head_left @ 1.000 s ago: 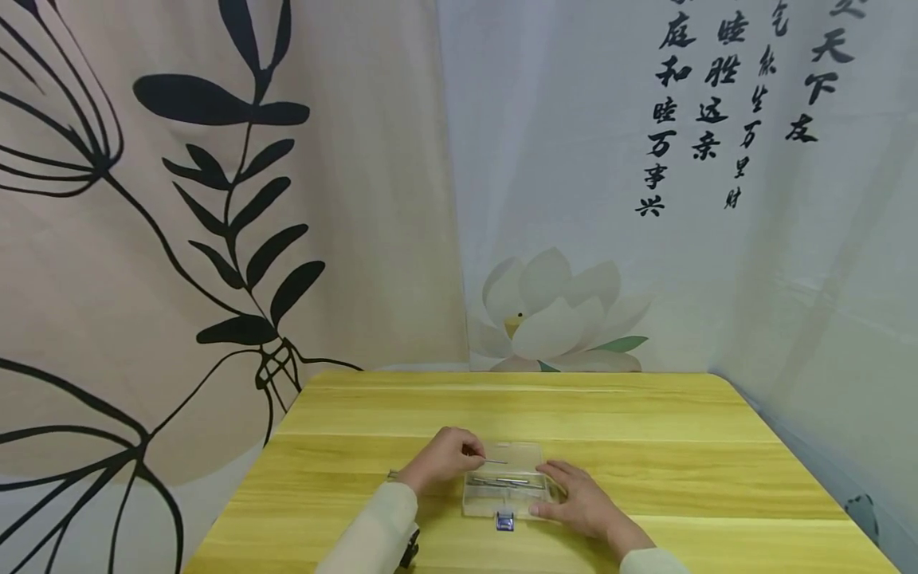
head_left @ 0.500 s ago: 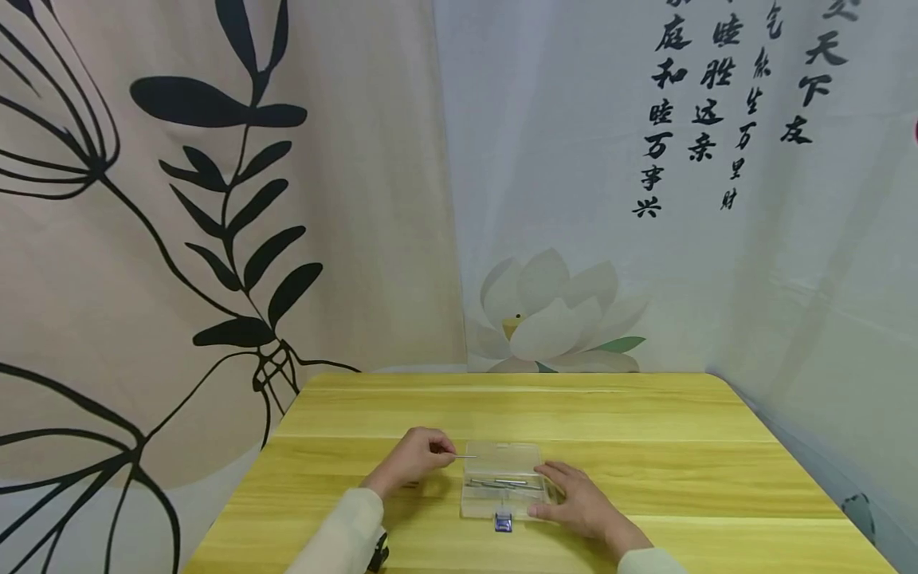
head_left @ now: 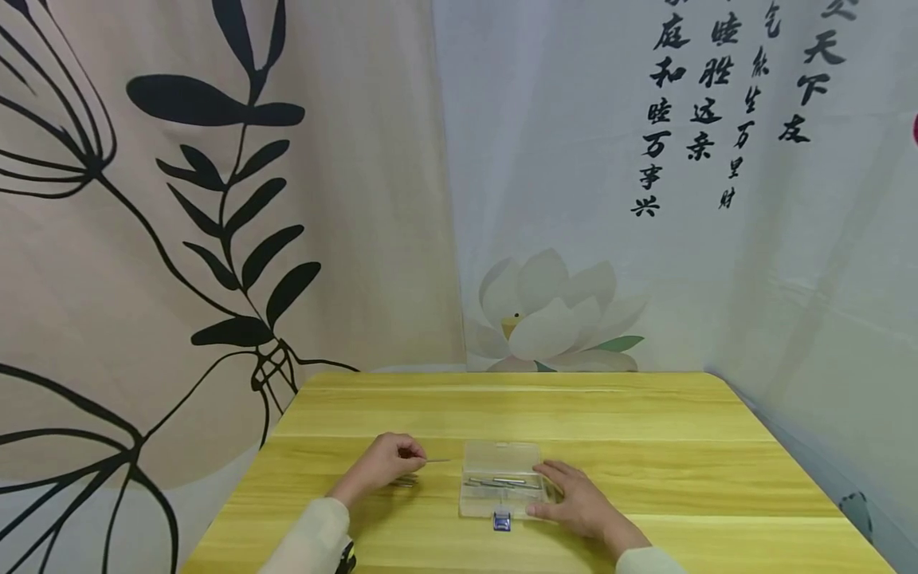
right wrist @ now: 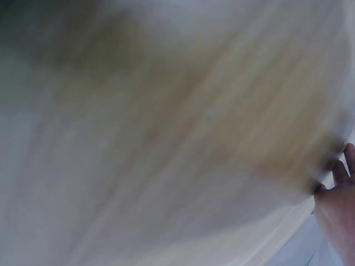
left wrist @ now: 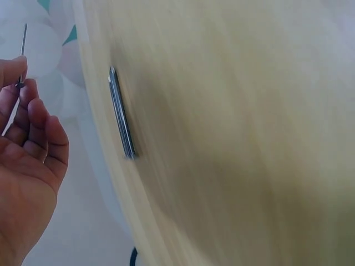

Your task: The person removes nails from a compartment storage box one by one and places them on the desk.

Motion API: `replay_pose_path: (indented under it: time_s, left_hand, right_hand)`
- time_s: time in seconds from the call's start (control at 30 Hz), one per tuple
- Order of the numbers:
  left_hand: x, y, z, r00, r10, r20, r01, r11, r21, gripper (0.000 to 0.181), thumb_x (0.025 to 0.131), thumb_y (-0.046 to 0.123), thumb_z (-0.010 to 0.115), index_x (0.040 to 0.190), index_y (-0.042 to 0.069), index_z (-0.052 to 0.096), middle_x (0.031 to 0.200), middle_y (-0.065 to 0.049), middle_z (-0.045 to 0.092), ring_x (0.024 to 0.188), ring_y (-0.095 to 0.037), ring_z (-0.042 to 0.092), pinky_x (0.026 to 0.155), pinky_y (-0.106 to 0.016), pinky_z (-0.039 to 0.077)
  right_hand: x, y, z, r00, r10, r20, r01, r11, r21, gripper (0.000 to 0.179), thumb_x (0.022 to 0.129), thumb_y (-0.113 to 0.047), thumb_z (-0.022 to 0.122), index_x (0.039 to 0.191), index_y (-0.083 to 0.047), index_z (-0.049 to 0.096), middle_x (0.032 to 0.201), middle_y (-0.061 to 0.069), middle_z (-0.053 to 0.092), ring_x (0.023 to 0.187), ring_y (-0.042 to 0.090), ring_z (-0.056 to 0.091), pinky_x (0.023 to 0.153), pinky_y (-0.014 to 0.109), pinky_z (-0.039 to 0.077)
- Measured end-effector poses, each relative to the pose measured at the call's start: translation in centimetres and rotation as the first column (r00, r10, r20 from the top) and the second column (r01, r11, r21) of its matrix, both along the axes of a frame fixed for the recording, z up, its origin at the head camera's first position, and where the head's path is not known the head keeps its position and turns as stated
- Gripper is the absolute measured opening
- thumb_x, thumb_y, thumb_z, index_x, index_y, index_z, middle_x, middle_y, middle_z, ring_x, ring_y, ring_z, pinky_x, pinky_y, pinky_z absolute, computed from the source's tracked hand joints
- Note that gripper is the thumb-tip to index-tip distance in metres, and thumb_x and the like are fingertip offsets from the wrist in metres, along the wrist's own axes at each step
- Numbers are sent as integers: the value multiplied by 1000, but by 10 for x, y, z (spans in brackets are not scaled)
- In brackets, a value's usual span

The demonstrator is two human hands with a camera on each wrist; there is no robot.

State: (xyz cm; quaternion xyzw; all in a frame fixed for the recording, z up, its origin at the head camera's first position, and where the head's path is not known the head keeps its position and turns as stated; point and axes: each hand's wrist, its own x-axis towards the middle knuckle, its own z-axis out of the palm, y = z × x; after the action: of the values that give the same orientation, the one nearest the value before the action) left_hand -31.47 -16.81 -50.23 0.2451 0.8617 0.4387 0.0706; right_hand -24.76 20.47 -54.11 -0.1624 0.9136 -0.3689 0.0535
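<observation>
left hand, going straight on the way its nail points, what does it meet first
Probably the open lid of the clear box, nail leading; height is unclear, so the left hand might pass above it.

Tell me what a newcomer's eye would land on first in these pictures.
Probably the large black plant print on the left of the cloth backdrop, then the columns of black writing at its upper right. Below, over the yellow wood table, the left hand pinches a thin nail left of an open clear box, whose right end the right hand touches.
</observation>
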Motion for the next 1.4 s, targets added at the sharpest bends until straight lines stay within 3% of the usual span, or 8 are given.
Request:
replay_pose_path:
  time_s: [0.47, 0.67, 0.97, 1.4]
  left_hand:
    - [17, -47, -8, 1000, 11, 2, -11, 1000, -8, 10, 91, 13, 72, 91, 3, 73, 86, 0, 66, 75, -10, 54, 66, -25, 45]
    - [20, -59, -13, 999, 29, 36, -29, 999, -20, 12, 92, 15, 72, 92, 4, 74, 90, 0, 67, 79, -12, 57, 69, -25, 47]
    - [22, -66, -17, 994, 49, 99, -47, 999, -23, 13, 92, 17, 72, 95, 4, 74, 93, -1, 68, 83, -15, 58, 71, -26, 47]
    - [23, -65, -19, 993, 16, 113, -17, 1000, 8, 11, 91, 12, 72, 93, 1, 73, 91, -3, 67, 81, -15, 57, 69, -26, 47]
  right_hand:
    - [1, -2, 2, 1000, -6, -11, 6, 1000, 0, 77, 85, -50, 74, 145, -8, 50, 150, 24, 39, 135, 55, 30, 100, 75, 26]
    - [1, -2, 3, 1000, -3, -19, 3, 1000, 4, 76, 85, -48, 75, 144, -8, 50, 149, 25, 40, 134, 55, 31, 100, 74, 26]
    - [0, -3, 1, 1000, -1, -11, 1, 1000, -1, 76, 86, -49, 74, 145, -8, 49, 150, 24, 39, 135, 55, 30, 100, 74, 25]
    - [0, 0, -2, 999, 8, -48, -7, 1000, 22, 79, 84, -53, 73, 144, -7, 50, 149, 24, 40, 134, 55, 32, 100, 74, 26]
